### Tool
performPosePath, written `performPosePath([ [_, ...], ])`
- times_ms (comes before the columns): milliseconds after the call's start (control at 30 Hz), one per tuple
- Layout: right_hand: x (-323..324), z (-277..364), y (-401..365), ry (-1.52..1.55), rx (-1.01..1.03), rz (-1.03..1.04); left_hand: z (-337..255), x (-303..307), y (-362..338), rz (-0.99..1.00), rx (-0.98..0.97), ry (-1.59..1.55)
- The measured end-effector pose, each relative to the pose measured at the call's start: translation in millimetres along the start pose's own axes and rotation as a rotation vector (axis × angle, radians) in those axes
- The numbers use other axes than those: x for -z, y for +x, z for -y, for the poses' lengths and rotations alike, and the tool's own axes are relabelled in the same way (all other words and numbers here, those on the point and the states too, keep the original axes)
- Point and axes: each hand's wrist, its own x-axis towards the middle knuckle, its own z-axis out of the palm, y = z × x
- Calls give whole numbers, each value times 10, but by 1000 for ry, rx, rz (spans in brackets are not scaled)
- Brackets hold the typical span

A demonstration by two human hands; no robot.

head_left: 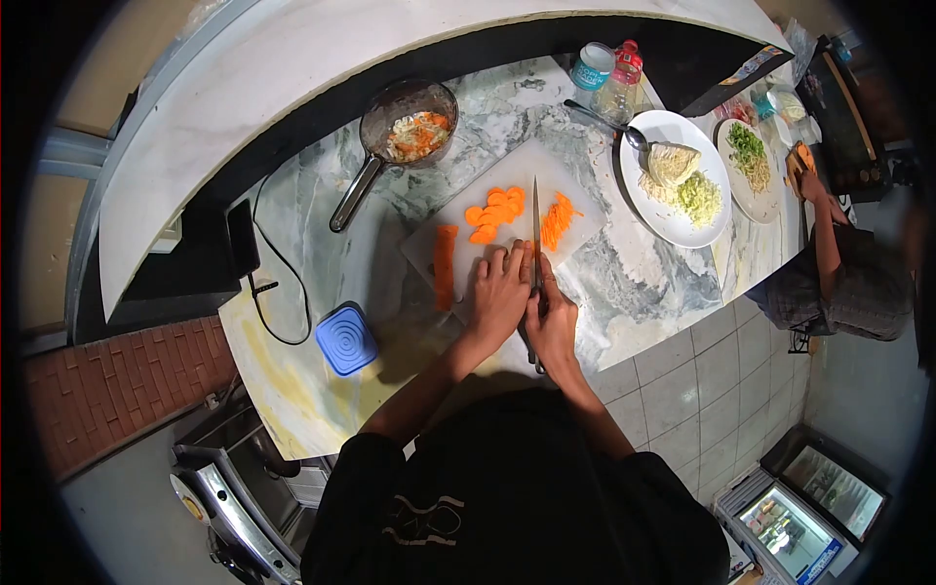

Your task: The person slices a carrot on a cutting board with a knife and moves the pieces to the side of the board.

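Note:
My right hand (553,317) is wrapped round the handle of a kitchen knife (535,210), its blade pointing away from me over the white cutting board (585,195). Close against the blade's left side, my left hand (499,297) presses its bent fingertips down on the board; a bit of orange carrot shows at them, mostly hidden by the fingers. Round carrot slices (499,207) lie left of the blade, and thin carrot strips (557,224) are heaped to its right. A long carrot piece (445,268) rests near the board's left edge.
A pan (419,127) with chopped food stands at the back left. To the right are a white plate (639,210) with cabbage and a spoon, and a second plate (765,205). A blue lidded box (345,340) and a phone (242,239) are left. Another person (838,273) works far right.

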Motion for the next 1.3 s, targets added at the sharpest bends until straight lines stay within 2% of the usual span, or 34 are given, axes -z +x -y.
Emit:
performPosePath([
  [267,-44,-72,-15,-16,85,-5,-8,-11,-7,26,19,-19],
  [600,-123,-60,78,-55,63,35,103,-34,-45,6,-23,-141],
  [700,-128,-91,199,-44,146,-26,105,-53,-54,3,-29,-137],
  [767,-72,-47,225,-47,77,5,113,-86,-65,15,-26,-123],
  [1000,1,-32,221,-97,140,-6,66,-16,-73,9,-31,-58],
  [1300,98,-13,120,-13,40,32,50,-32,-74,3,-20,-63],
])
